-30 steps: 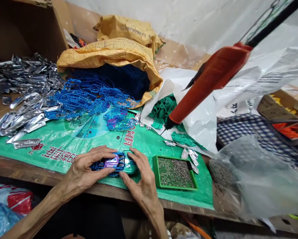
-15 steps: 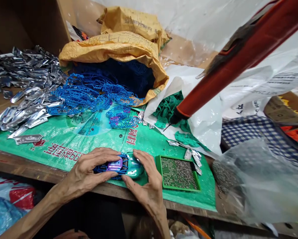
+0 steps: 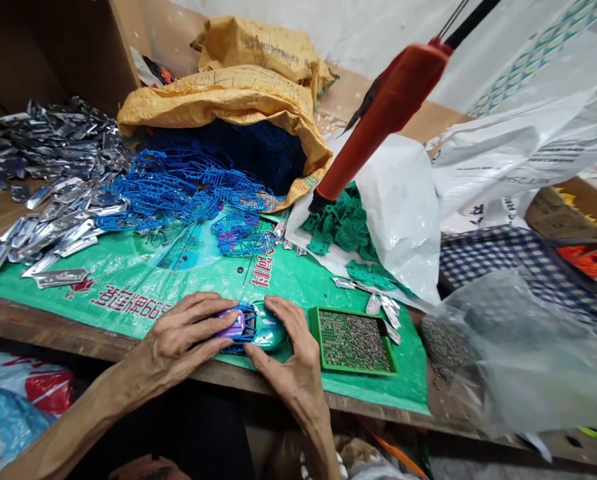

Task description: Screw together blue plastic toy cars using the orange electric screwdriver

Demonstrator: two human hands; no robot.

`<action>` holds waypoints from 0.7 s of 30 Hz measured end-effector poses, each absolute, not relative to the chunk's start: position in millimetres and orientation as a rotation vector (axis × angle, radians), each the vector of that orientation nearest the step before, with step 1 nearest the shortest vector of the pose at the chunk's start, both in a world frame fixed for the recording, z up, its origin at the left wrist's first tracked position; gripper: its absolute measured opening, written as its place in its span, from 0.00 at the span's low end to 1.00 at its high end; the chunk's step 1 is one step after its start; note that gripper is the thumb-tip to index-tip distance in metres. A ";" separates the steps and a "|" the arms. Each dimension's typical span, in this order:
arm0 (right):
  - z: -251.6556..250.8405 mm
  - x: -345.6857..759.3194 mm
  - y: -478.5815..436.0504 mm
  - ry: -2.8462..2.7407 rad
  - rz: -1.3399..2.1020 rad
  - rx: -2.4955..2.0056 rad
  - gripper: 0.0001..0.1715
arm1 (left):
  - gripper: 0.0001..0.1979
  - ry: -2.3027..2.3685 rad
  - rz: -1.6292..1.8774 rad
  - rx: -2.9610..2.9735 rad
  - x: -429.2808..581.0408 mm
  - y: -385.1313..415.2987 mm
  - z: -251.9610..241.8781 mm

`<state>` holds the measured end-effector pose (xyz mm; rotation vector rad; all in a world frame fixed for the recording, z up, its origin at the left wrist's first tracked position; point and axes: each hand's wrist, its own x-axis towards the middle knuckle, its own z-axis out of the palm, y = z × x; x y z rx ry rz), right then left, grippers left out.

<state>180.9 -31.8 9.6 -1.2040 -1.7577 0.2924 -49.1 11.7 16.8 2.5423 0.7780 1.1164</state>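
Note:
Both my hands hold a small toy car point(image 3: 252, 329) at the table's front edge, on a green woven sheet point(image 3: 178, 267). The car has a teal body, a blue plastic frame and a purple piece on top. My left hand point(image 3: 183, 340) covers its left end, fingers over the purple piece. At the right end my right hand point(image 3: 291, 360) grips the teal body between thumb and fingers. An orange electric screwdriver point(image 3: 378, 120) hangs on a cord above the table, to the right, with its tip pointing down.
A green tray of small screws point(image 3: 353, 341) lies just right of my hands. Blue plastic frames point(image 3: 178, 190) spill from a yellow sack point(image 3: 238, 100). Silver metal pieces point(image 3: 43, 173) are heaped at the left. Green parts point(image 3: 343, 227) lie on a white bag.
The hanging screwdriver has swung up and to the left. My left fingers have slid further over the purple piece. The car stays in the same place.

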 end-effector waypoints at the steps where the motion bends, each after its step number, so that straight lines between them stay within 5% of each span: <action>1: 9.4 180.9 -32.1 -1.758 0.296 -1.206 0.32 | 0.15 0.769 1.096 2.550 -48.9 13.2 19.5; 21: 7.0 182.0 -34.4 -1.727 0.367 -1.228 0.31 | 0.18 0.799 0.846 2.530 -49.7 14.4 34.8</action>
